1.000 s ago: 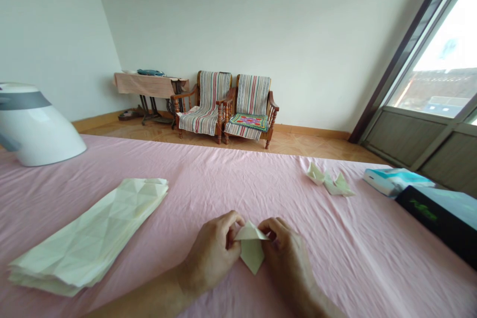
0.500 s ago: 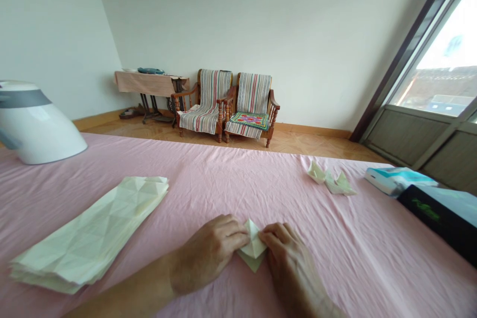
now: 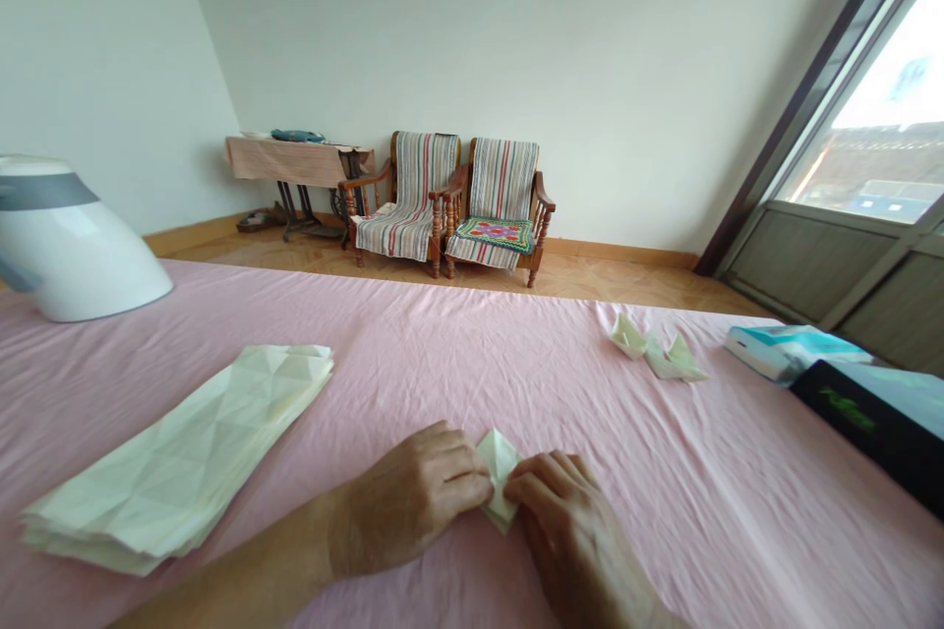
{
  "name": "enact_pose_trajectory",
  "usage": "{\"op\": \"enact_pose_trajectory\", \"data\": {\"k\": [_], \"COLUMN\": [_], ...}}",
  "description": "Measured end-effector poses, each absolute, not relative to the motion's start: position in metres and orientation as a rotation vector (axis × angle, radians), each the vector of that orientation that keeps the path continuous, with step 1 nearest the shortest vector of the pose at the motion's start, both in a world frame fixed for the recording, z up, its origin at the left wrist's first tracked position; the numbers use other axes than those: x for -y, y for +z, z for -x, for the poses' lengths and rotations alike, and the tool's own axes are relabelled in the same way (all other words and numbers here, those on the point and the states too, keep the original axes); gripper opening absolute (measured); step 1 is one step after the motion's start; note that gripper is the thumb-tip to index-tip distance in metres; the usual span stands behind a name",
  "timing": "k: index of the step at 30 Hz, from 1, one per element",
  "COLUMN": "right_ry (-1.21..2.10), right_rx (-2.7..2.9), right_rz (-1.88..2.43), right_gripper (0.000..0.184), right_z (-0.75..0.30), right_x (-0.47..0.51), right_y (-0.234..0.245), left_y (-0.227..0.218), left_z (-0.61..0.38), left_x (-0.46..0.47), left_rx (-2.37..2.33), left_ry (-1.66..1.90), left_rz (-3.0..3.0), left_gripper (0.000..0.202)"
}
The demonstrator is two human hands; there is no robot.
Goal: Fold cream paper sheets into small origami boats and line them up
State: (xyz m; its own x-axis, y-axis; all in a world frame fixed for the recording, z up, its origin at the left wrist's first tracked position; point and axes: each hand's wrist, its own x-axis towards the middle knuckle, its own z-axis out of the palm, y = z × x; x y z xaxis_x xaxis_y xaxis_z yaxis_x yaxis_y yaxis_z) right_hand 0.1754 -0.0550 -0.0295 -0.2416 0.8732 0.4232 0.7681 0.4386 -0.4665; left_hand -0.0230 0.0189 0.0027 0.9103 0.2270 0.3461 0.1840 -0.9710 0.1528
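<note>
Folded paper piece [image 3: 499, 457], pale green-yellow, lying on the pink-clothed counter [image 3: 442, 364], front and centre, between the two hands. Shows as a slim upright diamond, its near tip pointing toward the person. A second ago a flap stood raised over the lower point; half a second ago it lay flattened, broad and kite-shaped. Now narrower, the side edges drawn in.

Left hand [image 3: 417, 491]: fingers pressed together, thumb and fingertips pinching the paper's left edge. Right hand [image 3: 575, 526]: fingers bunched, tips pinching the right edge; has come in closer to the left hand since the last frame, overlapping more of the paper.

Off to the left, stack of creased paper sheets [image 3: 184, 457], same pale colour, triangular fold lines on top; unmoved. Beyond it, white kettle [image 3: 95, 260] with grey band, cut by the frame edge.

Far right of the counter: two folded paper shapes with raised points, the left one [image 3: 627, 338] just beside the right one [image 3: 675, 359]. Further right, blue-and-white packet [image 3: 774, 346] near a black box [image 3: 862, 423] with green lettering. These too hold their places.
</note>
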Motion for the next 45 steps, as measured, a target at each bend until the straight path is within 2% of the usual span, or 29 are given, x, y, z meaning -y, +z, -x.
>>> {"op": "enact_pose_trajectory", "data": {"k": [16, 21, 28, 41, 45], "right_ry": [0.345, 0.339, 0.265, 0.2, 0.171], "right_rx": [2.181, 2.149, 2.019, 2.193, 2.174], "right_rz": [1.26, 1.217, 1.299, 1.509, 1.53], "right_gripper": [0.021, 0.029, 0.035, 0.039, 0.04], "right_z": [-0.18, -0.179, -0.177, -0.172, -0.172], "right_x": [0.057, 0.057, 0.058, 0.043, 0.04], "right_y": [-0.017, -0.019, -0.021, -0.02, -0.022], "left_y": [0.003, 0.003, 0.009, 0.004, 0.003], "left_z": [0.022, 0.021, 0.021, 0.025, 0.026], "left_x": [-0.017, -0.014, -0.002, 0.005, 0.005], "left_rx": [-0.222, -0.293, -0.486, -0.606, -0.647], "left_ry": [0.55, 0.464, 0.444, 0.368, 0.368], "left_rz": [-3.076, -3.049, -2.914, -2.886, -2.878], "left_gripper": [0.016, 0.018, 0.012, 0.015, 0.025]}}
